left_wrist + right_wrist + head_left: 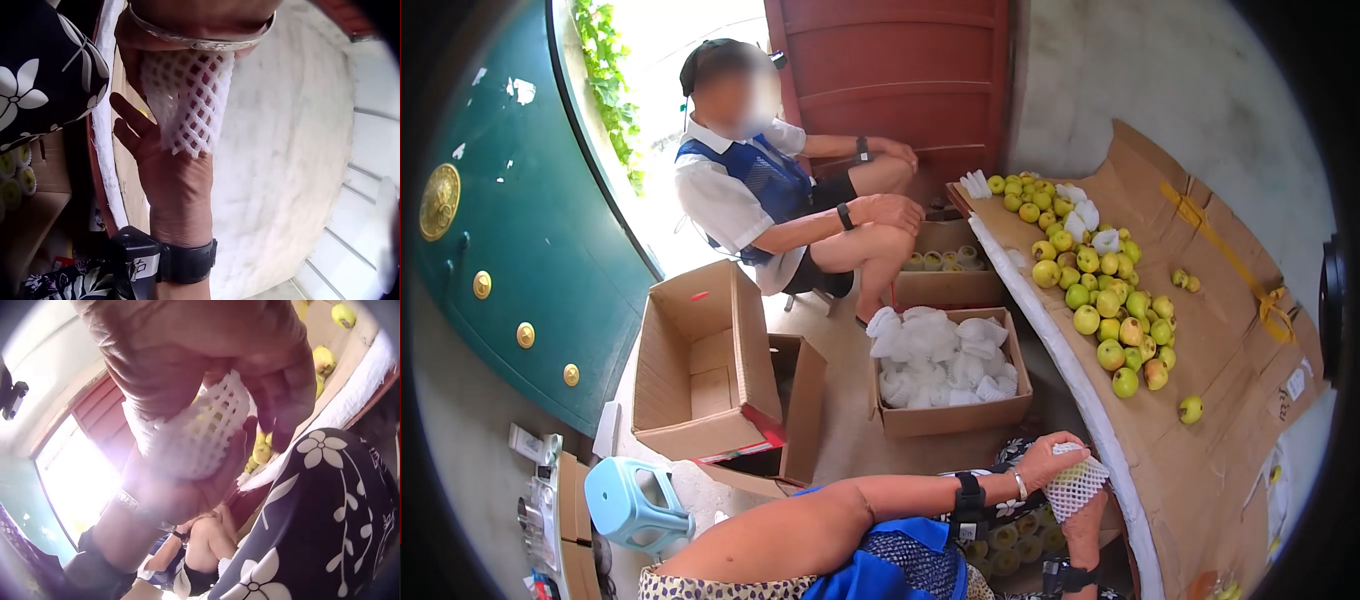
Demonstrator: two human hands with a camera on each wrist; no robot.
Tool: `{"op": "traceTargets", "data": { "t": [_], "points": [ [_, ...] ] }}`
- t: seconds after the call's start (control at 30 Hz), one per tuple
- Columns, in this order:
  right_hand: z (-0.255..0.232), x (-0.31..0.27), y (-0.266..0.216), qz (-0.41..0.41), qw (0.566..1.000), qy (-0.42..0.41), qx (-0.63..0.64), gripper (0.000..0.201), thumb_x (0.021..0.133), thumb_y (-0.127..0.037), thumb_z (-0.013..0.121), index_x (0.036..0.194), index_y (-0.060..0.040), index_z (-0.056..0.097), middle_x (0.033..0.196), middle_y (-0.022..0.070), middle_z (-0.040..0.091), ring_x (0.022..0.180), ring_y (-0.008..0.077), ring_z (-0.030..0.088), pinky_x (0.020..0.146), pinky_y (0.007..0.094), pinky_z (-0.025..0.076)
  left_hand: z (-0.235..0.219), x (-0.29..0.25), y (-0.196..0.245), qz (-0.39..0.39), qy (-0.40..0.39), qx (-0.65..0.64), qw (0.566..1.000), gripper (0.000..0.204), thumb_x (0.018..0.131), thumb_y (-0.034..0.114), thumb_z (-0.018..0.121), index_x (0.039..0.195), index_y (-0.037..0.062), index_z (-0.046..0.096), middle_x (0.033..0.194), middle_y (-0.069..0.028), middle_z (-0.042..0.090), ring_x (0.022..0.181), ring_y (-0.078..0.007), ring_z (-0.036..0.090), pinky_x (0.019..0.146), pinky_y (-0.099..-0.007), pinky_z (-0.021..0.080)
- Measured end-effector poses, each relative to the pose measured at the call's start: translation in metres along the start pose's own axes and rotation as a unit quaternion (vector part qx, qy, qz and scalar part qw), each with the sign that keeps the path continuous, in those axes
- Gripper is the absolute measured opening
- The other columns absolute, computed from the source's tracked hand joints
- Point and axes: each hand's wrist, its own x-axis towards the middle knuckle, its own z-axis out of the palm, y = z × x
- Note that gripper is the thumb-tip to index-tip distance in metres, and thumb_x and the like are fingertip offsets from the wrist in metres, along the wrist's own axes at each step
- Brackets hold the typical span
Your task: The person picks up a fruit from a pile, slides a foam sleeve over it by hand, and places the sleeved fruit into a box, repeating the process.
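Observation:
Both hands work at a white foam net sleeve (1076, 485), with yellow-green fruit, apparently an apple (209, 419), showing through its mesh in the right wrist view. My left hand (1045, 462), with a silver bangle at its wrist, grips the sleeve from above. Under the sleeve in the head view is my right hand (1086, 520), whose curled fingers hold the fruit and net in the right wrist view. Part of its palm is hidden by the mesh in the left wrist view. Beside the hands, loose yellow-green apples (1108, 310) lie on a cardboard-covered surface (1190, 480).
A carton of foam nets (955, 420) stands ahead. Netted fruit (1025, 545) fills a box below my hands. Open cartons (710, 370) and a blue stool (635, 500) are on the left. Another person (740, 200) sits near the red door (890, 70), behind the cartons.

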Motion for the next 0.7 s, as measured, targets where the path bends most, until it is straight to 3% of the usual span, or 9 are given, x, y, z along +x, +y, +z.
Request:
{"op": "traceTargets", "data": {
  "t": [0.13,0.23,0.27,0.3,0.37,0.4,0.43,0.5,0.7],
  "points": [
    [-0.003,-0.003,-0.015,0.021,1.0,0.011,0.012,0.034,0.069,-0.018,0.07,0.098,-0.0011,0.062,0.088,0.0116,0.066,0.079,0.0235,0.064,0.068,0.0323,0.049,0.0,-0.001,-0.003,-0.036,0.0,0.025,0.999,0.026,0.081,0.022,0.064,0.098,0.0032,0.058,0.086,-0.001,0.06,0.081,-0.0063,0.054,0.074,-0.0229,0.045],
    [-0.009,-0.002,-0.013,-0.021,0.997,0.03,-0.065,0.031,0.069,-0.019,0.07,0.094,-0.0019,0.063,0.081,0.012,0.066,0.075,0.0239,0.065,0.065,0.0327,0.049,0.001,0.001,-0.011,-0.003,0.016,0.08,0.997,0.024,0.081,0.02,0.063,0.099,0.0038,0.059,0.087,0.0001,0.059,0.083,-0.0063,0.053,0.075,-0.0228,0.044],
    [-0.008,-0.004,-0.012,0.042,0.997,0.047,-0.042,0.029,0.069,-0.02,0.07,0.091,-0.0025,0.064,0.08,0.0141,0.066,0.074,0.0255,0.065,0.063,0.0342,0.049,0.0,0.001,-0.016,0.019,0.037,0.094,0.995,0.022,0.081,0.017,0.062,0.099,0.0046,0.06,0.091,0.0,0.059,0.086,-0.0075,0.053,0.077,-0.0231,0.044],
    [-0.012,-0.004,0.0,-0.015,0.996,0.034,-0.087,0.029,0.068,-0.021,0.069,0.09,-0.0022,0.064,0.076,0.0155,0.065,0.07,0.0292,0.064,0.06,0.0357,0.049,0.003,-0.001,-0.015,0.079,0.048,0.071,0.993,0.019,0.083,0.016,0.059,0.097,0.0053,0.062,0.093,-0.0011,0.059,0.088,-0.0082,0.052,0.078,-0.0232,0.043],
    [-0.02,-0.006,-0.006,-0.031,0.977,0.003,-0.209,0.03,0.069,-0.029,0.068,0.081,-0.0023,0.063,0.07,0.0183,0.062,0.066,0.0363,0.061,0.057,0.042,0.048,-0.003,0.002,-0.018,0.018,0.017,0.038,0.999,0.023,0.085,0.012,0.054,0.104,0.0008,0.059,0.097,-0.0042,0.06,0.088,-0.0096,0.054,0.08,-0.0242,0.044],
    [-0.021,-0.007,-0.004,-0.033,0.978,-0.007,-0.204,0.032,0.07,-0.031,0.066,0.084,-0.0031,0.063,0.073,0.0201,0.061,0.069,0.0374,0.06,0.059,0.044,0.047,-0.005,0.004,-0.02,-0.023,0.013,-0.033,0.999,0.025,0.086,0.011,0.051,0.106,-0.0017,0.058,0.099,-0.0066,0.061,0.089,-0.0115,0.056,0.081,-0.0256,0.046],
    [-0.018,-0.008,0.018,0.038,0.967,0.013,-0.251,0.031,0.069,-0.024,0.067,0.092,-0.0044,0.061,0.081,0.0207,0.062,0.075,0.0364,0.06,0.063,0.0433,0.048,-0.01,0.006,-0.019,-0.03,0.001,-0.068,0.997,0.029,0.088,0.019,0.047,0.106,-0.0016,0.056,0.1,-0.0088,0.061,0.091,-0.0152,0.058,0.083,-0.0287,0.046],
    [-0.031,-0.004,-0.005,-0.12,0.982,0.058,-0.134,0.032,0.069,-0.015,0.068,0.098,-0.0046,0.06,0.089,0.0198,0.062,0.079,0.0366,0.059,0.067,0.04,0.048,-0.017,0.015,-0.005,-0.14,-0.035,-0.238,0.96,0.042,0.088,0.038,0.044,0.106,0.0012,0.056,0.102,-0.0123,0.062,0.093,-0.0232,0.059,0.087,-0.0354,0.046],
    [-0.058,-0.009,-0.03,-0.032,0.998,0.05,0.017,0.025,0.074,-0.009,0.067,0.098,-0.0053,0.061,0.096,0.0106,0.062,0.079,0.0256,0.062,0.07,0.032,0.048,-0.013,0.019,0.017,-0.151,-0.033,-0.25,0.956,0.048,0.088,0.043,0.044,0.112,0.0025,0.054,0.108,-0.0118,0.06,0.099,-0.0254,0.057,0.092,-0.0394,0.042]
  ]
}}
